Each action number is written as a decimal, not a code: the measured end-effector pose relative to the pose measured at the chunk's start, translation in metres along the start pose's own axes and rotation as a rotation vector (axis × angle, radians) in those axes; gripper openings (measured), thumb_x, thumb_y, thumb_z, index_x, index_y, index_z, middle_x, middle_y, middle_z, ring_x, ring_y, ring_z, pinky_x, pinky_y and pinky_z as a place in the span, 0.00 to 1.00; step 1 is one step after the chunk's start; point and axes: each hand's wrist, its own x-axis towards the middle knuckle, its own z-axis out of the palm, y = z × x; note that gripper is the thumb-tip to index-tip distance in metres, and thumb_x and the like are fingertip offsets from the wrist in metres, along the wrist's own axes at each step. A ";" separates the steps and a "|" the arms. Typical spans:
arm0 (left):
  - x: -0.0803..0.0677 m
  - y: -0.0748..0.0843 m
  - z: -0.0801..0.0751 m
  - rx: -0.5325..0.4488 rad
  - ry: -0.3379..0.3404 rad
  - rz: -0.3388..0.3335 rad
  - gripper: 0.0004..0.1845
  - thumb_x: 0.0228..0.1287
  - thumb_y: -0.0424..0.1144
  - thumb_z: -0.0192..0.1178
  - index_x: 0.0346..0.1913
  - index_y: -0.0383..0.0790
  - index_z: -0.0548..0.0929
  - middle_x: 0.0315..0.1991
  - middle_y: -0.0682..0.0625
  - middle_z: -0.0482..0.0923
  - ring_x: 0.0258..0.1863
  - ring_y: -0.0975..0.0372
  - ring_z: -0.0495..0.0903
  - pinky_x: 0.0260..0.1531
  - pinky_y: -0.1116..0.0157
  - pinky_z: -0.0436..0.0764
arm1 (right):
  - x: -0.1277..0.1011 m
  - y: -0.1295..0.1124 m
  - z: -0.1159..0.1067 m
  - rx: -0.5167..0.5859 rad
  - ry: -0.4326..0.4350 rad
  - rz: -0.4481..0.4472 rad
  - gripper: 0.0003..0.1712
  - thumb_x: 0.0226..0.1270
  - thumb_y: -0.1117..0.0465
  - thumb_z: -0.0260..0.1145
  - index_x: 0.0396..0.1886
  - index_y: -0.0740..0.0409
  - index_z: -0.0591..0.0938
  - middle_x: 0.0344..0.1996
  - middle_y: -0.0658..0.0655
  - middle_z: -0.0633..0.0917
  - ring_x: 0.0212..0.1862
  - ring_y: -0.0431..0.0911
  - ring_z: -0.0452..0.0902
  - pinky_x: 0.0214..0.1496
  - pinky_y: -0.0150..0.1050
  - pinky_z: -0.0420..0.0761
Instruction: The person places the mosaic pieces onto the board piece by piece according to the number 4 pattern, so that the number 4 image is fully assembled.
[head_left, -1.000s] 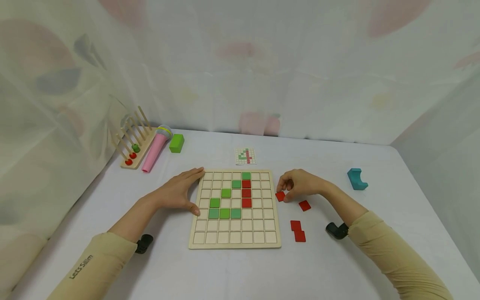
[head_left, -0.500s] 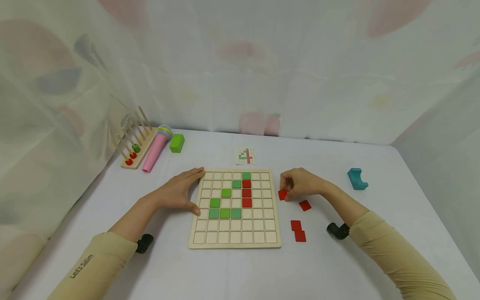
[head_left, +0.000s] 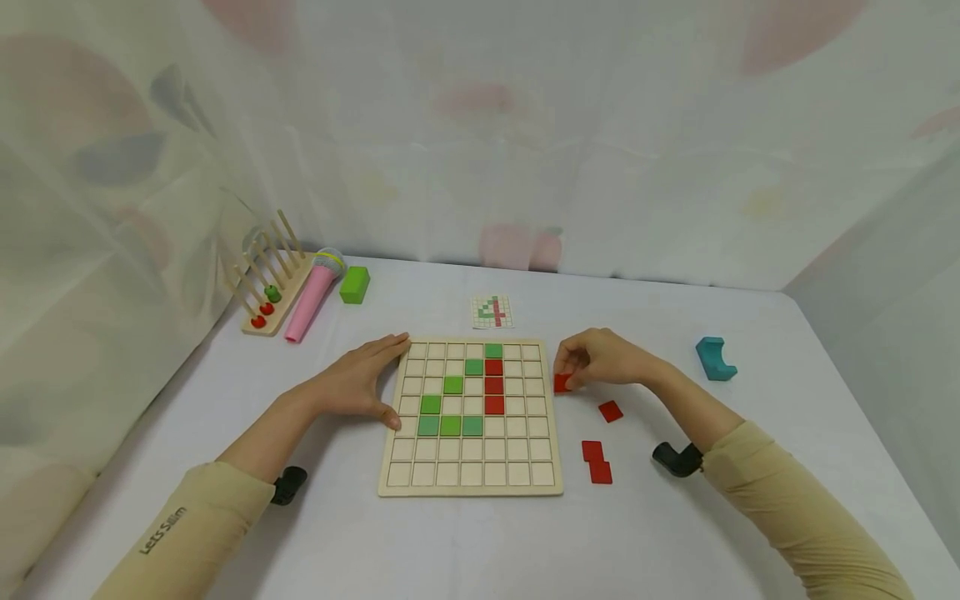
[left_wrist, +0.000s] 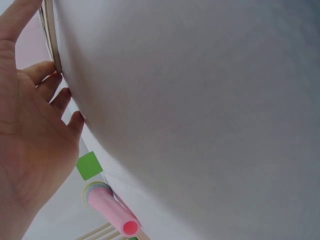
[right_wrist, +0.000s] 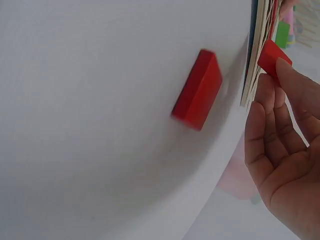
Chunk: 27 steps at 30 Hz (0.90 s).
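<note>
**Right hand lifting a red tile beside the grid board**

The right hand (head_left: pixel 603 360) pinches a red tile (head_left: pixel 562 382) between thumb and fingertips (right_wrist: pixel 285 67), just off the right edge of the board (head_left: pixel 471 492), level with its upper rows. In the right wrist view the tile sits at the fingertips close against the board's edge, with the rest of the fingers loosely curled behind it. The tile looks like a small, flat, stiff piece, probably light and smooth-faced; the two opposite thin edges seem the surest place to take hold of it, as a pinch on the faces might slip.

The left hand (head_left: pixel 358 385) lies flat with straight fingers against the board's left edge and holds nothing. On the board, green tiles (head_left: pixel 450 426) form a diagonal and a short row; three red tiles (head_left: pixel 492 386) stand in a column just right of them.

On the bench (head_left: pixel 465 550), a loose red tile (head_left: pixel 611 411) lies near the right hand, and two more (head_left: pixel 596 462) lie nearer the viewer. A pattern card (head_left: pixel 492 312) lies beyond the board. Far left: a peg rack (head_left: pixel 270 287), a pink microphone (head_left: pixel 313 293), a green block (head_left: pixel 354 285). Far right: a teal block (head_left: pixel 714 358).

Against the picture one second earlier, the held tile is raised off the bench and slightly farther away; the left hand and the other pieces are unchanged.
</note>
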 end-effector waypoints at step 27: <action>0.000 -0.001 0.000 -0.004 -0.004 -0.005 0.72 0.28 0.70 0.76 0.78 0.39 0.55 0.81 0.44 0.50 0.80 0.45 0.49 0.76 0.40 0.55 | 0.016 -0.044 0.042 0.096 0.000 -0.061 0.09 0.60 0.65 0.68 0.39 0.51 0.87 0.29 0.51 0.85 0.34 0.41 0.78 0.37 0.31 0.78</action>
